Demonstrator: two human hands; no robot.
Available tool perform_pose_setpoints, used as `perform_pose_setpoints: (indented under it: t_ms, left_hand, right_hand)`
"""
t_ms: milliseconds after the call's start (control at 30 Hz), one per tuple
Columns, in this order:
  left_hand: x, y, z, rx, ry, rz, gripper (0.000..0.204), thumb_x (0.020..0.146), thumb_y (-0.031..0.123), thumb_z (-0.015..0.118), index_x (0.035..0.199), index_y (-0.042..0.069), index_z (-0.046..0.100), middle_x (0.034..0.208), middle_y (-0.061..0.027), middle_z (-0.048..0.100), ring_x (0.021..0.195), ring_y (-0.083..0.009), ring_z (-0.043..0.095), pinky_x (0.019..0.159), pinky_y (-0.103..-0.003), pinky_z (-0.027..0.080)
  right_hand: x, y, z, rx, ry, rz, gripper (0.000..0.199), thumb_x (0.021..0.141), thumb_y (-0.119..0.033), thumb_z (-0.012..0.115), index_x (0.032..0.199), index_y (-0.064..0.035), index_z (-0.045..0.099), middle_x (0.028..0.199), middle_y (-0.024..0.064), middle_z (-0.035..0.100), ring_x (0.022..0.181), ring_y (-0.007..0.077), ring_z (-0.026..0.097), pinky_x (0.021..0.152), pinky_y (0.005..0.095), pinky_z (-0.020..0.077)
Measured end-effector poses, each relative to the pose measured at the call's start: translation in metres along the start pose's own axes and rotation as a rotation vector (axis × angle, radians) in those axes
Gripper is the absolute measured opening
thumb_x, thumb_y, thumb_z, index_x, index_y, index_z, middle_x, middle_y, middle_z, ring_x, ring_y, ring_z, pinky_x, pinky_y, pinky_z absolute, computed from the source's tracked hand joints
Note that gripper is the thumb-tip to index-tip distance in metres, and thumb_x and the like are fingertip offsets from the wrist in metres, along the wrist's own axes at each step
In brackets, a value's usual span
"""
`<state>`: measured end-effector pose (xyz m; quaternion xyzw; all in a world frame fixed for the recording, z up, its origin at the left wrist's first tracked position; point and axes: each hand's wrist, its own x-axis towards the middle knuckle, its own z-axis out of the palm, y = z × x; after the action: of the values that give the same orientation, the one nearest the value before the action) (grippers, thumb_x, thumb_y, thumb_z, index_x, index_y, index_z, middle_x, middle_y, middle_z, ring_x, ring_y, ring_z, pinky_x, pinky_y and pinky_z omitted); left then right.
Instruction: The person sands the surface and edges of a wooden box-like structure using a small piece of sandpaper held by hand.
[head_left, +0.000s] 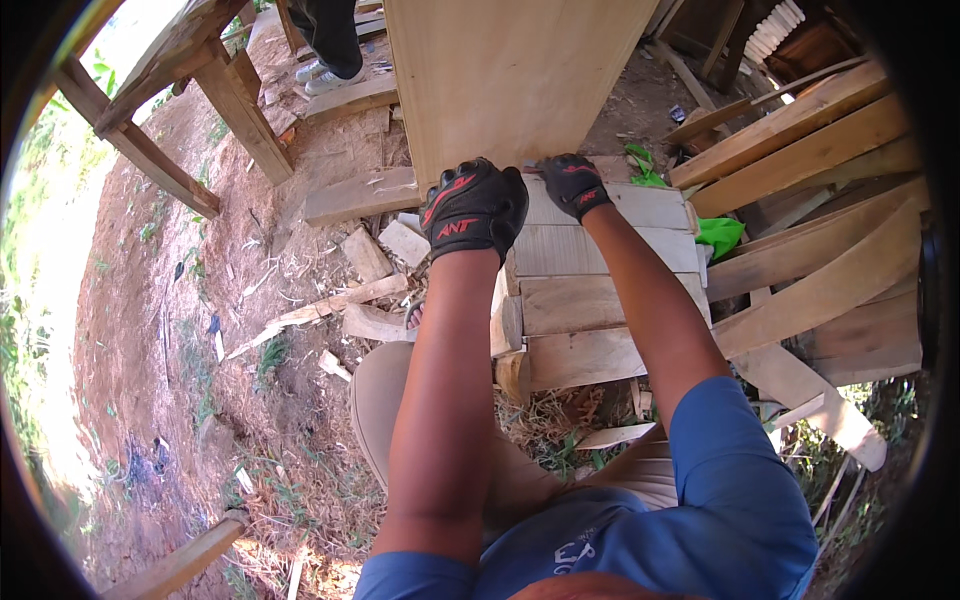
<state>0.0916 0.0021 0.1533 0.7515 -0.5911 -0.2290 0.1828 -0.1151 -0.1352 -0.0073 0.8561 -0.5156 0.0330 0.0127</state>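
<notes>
A tall, pale wooden panel (510, 80) rises at the far side of a low bench of planks (600, 305). My left hand (475, 212), in a black glove with red marks, is closed in front of the panel's lower left part; whatever its fingers grip is hidden behind the glove. To its right, my right hand (573, 185) wears a matching glove and is closed low at the panel's foot, over the bench's far end. A small greyish and reddish bit shows by its fingertips, too small to name.
Wood offcuts (368, 255) and shavings litter the dirt ground at left. Stacked boards (800, 130) and curved planks (850, 270) crowd the right, near a green plastic piece (720, 235). A rough timber frame (240, 115) stands far left; another person's legs (330, 40) show behind.
</notes>
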Motion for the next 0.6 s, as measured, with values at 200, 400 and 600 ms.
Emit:
perform_pose_setpoints:
  t_ms: [200,400,600]
  left_hand:
    - [0.003,-0.002,0.000,-0.027,0.018,-0.007,0.054,0.103,0.048,0.052,0.118,0.003,0.077,0.125,-0.0254,0.073,0.120,-0.0449,0.068,0.104,-0.053,0.054]
    - [0.007,0.003,0.005,-0.006,0.005,0.037,0.055,0.103,0.050,0.051,0.116,0.003,0.078,0.123,-0.0256,0.074,0.119,-0.0451,0.069,0.104,-0.053,0.054]
    - [0.008,-0.006,-0.004,0.031,-0.051,0.006,0.055,0.104,0.048,0.050,0.115,0.002,0.078,0.123,-0.0260,0.074,0.119,-0.0454,0.069,0.104,-0.053,0.054]
  right_hand:
    - [-0.001,-0.004,-0.008,-0.002,0.034,0.070,0.031,0.101,-0.028,0.055,0.110,-0.0100,0.079,0.108,0.0196,0.078,0.104,0.0376,0.076,0.092,0.0510,0.0590]
    - [0.000,-0.033,0.007,0.053,0.197,0.080,0.027,0.098,-0.024,0.057,0.098,-0.0093,0.080,0.098,0.0182,0.079,0.094,0.0396,0.077,0.088,0.0508,0.0600]
    - [0.001,-0.028,0.001,0.016,0.113,0.002,0.030,0.098,-0.020,0.056,0.113,-0.0089,0.079,0.097,0.0185,0.078,0.090,0.0393,0.077,0.082,0.0519,0.0608]
